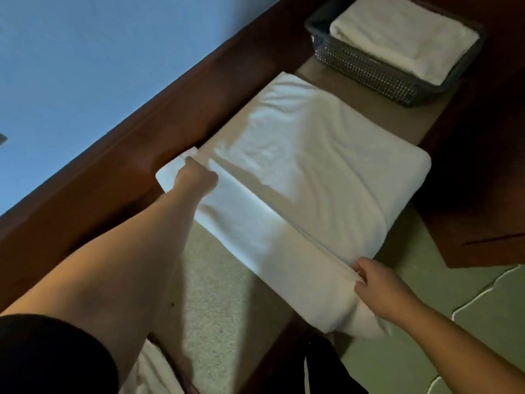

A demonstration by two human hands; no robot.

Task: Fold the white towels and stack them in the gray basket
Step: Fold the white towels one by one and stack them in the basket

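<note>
A large white towel [306,166] lies partly folded across a beige cushioned bench [216,302]. My left hand [194,177] grips the towel's far left corner, fingers curled over its edge. My right hand [377,285] pinches the layered near corner at the bench's front side. The gray perforated basket [369,69] stands at the far end of the bench, apart from both hands. A folded white towel [403,38] lies inside it.
A dark wooden frame [119,166] runs along the bench's left side under a blue wall [71,66]. More white cloth [147,371] shows at the bottom edge. Dark wood [483,194] and a white cord [483,294] on the floor lie to the right.
</note>
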